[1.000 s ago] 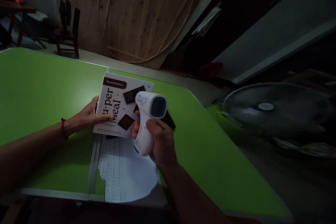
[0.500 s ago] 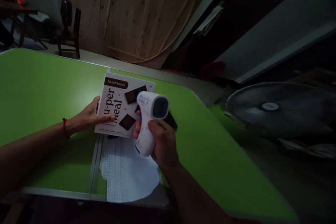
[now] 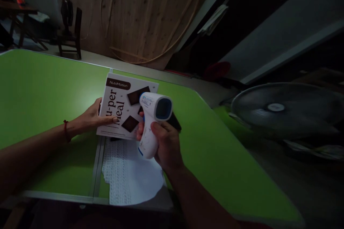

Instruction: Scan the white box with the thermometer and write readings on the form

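My left hand [image 3: 99, 114] grips the left side of a white box [image 3: 115, 109] marked NutriMotion, its thumb lying across the printed front and its other fingers hidden behind. In my right hand [image 3: 168, 139] is a white and blue infrared thermometer [image 3: 149, 128], held by its handle. The thermometer's nose points at the box front and its dark screen faces me; whether it touches the box I cannot tell. Below the box lies a sheet of paper [image 3: 142, 182] with a ragged left edge and rows of marks. A dark flat object [image 3: 176, 123] shows partly behind my right hand.
The green folding table [image 3: 53, 86] has a metal seam [image 3: 98, 171] running under the box. To the right stands a large round fan [image 3: 276, 128]. Beyond the table are a small chair [image 3: 70, 43] and a round wooden board [image 3: 150, 14] against the wall.
Almost nothing differs; the whole view has shifted very slightly. Both hands keep the same hold on the box and the thermometer.
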Demonstrator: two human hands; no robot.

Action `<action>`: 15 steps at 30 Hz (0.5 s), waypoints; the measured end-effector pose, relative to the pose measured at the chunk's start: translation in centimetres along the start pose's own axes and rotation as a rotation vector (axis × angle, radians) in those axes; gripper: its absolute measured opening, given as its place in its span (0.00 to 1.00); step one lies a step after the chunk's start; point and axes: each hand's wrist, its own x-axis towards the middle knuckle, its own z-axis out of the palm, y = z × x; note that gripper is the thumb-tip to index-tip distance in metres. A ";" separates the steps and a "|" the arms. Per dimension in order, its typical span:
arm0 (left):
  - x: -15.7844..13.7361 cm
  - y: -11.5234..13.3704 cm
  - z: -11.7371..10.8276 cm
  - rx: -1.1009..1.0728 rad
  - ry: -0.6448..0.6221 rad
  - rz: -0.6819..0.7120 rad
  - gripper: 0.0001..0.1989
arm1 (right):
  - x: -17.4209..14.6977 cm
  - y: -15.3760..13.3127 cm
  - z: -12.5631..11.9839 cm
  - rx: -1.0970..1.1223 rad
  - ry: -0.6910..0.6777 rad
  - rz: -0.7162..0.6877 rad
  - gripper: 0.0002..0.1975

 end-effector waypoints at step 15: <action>0.0 0.1 0.0 0.005 0.003 -0.016 0.34 | 0.1 0.0 -0.1 0.015 0.003 0.018 0.20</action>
